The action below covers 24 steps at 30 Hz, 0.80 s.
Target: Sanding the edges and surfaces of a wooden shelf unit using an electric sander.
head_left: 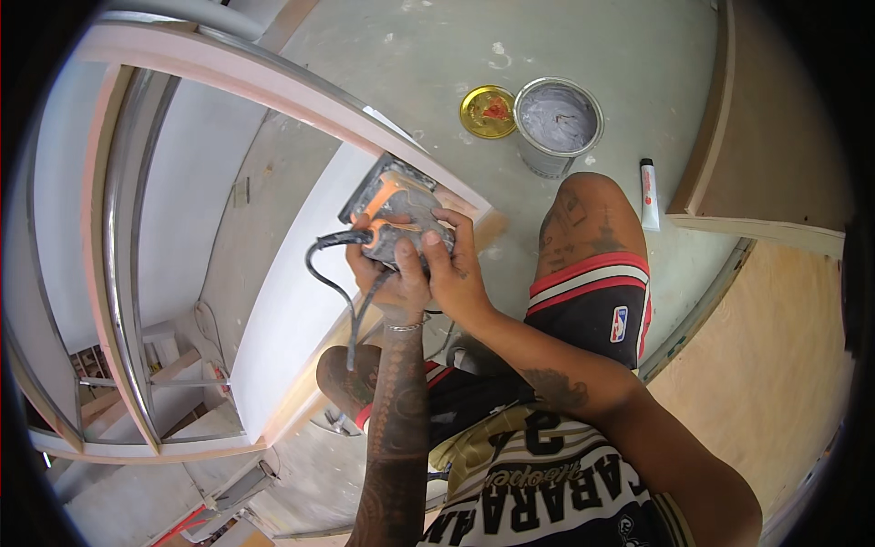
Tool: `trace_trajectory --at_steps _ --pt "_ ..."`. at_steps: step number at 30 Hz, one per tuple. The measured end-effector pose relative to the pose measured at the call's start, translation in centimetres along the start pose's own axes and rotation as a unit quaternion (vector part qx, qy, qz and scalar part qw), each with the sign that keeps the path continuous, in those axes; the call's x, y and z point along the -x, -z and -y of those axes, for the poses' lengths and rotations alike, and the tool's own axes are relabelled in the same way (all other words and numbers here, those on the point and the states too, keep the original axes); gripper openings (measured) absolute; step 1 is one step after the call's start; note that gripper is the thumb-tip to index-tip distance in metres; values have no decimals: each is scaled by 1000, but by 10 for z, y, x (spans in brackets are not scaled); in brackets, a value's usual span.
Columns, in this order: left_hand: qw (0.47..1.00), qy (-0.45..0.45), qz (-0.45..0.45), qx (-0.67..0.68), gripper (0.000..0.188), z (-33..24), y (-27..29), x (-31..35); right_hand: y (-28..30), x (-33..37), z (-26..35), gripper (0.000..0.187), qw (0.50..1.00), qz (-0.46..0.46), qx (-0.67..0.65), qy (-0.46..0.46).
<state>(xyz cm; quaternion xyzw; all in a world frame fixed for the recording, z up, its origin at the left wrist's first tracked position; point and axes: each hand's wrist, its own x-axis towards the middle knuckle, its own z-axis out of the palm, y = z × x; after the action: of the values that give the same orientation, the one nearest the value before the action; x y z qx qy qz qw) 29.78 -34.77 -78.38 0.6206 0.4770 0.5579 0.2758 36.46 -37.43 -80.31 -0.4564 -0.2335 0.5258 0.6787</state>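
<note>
Both my hands are on a dusty grey and orange electric sander (415, 199). My left hand (397, 290), at the end of the tattooed forearm, grips its rear near the cord. On the other side, the fingers and thumb of my right hand (458, 278) close on the body. A black power cord (321, 273) leaves the back of the tool and loops down past my left wrist. The sander's flat pad lies along the pinkish edge board (273, 91) of a white frame; whether they touch is hard to tell.
An open can (544, 166) of grey paste stands on the floor beyond my right knee, with a gold lid (474, 114) beside it. A white tube with a black cap (649, 196) lies further right. Wooden panels (756, 337) border the right side; curved frame ribs (137, 255) fill the left.
</note>
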Motion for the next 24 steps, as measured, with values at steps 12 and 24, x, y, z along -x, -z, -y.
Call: trace_trajectory --at_steps 12,24 --pt "1000 15 3 -10 58 3 -8 6 16 -5 -2 41 998 7 51 19" --pt "1000 -13 2 -28 60 -6 -5 -4 8 -7 -2 43 1000 27 -4 7"
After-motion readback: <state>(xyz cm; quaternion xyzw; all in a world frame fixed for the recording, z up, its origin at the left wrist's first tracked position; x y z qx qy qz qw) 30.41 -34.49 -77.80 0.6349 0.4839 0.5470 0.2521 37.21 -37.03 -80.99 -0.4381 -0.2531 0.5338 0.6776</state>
